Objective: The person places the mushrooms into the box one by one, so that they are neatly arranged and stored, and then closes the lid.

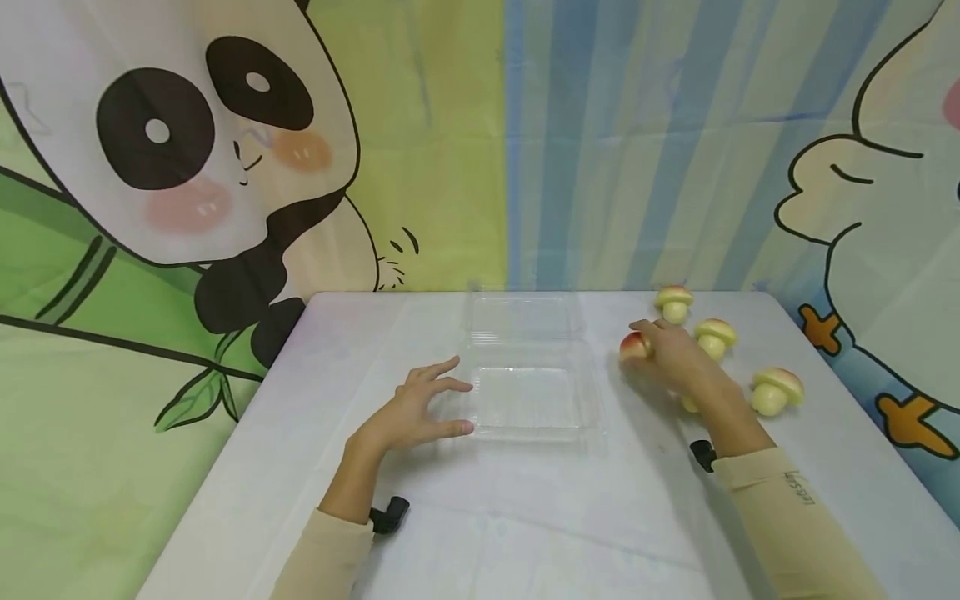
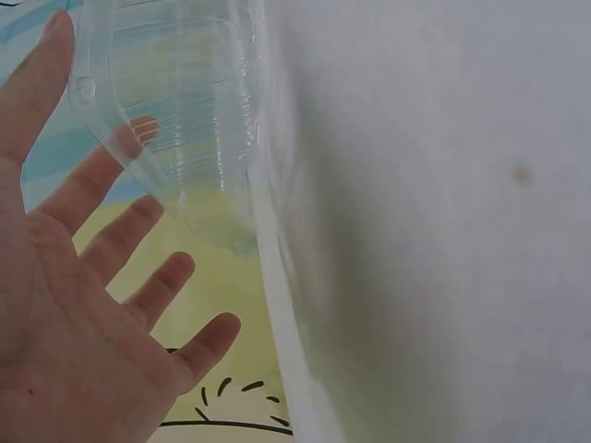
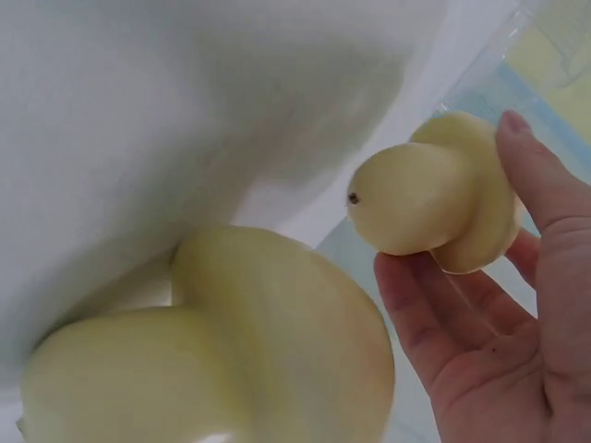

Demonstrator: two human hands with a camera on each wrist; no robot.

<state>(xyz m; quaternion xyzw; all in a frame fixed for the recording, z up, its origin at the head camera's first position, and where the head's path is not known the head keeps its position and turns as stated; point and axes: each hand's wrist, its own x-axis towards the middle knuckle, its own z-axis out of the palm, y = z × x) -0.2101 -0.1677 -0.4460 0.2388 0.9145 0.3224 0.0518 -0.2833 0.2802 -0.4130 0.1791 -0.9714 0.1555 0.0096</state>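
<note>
A clear plastic clamshell box (image 1: 525,400) stands on the table with its lid (image 1: 525,318) folded back behind it. At the box's left side is my left hand (image 1: 416,410), its fingers spread; in the left wrist view its thumb and fingertips are right at the clear rim (image 2: 138,171). My right hand (image 1: 675,354) pinches a toy mushroom (image 3: 416,198) with a red-tinted cap between thumb and fingers, to the right of the box. In the right wrist view, another mushroom (image 3: 277,341) looms large close to the camera.
To the right lie other mushrooms: one at the back (image 1: 674,305), one behind the right hand (image 1: 716,337) and one farther right (image 1: 777,392). Another is partly hidden under the right wrist. A cartoon-printed curtain (image 1: 435,150) hangs behind the white table (image 1: 480,533).
</note>
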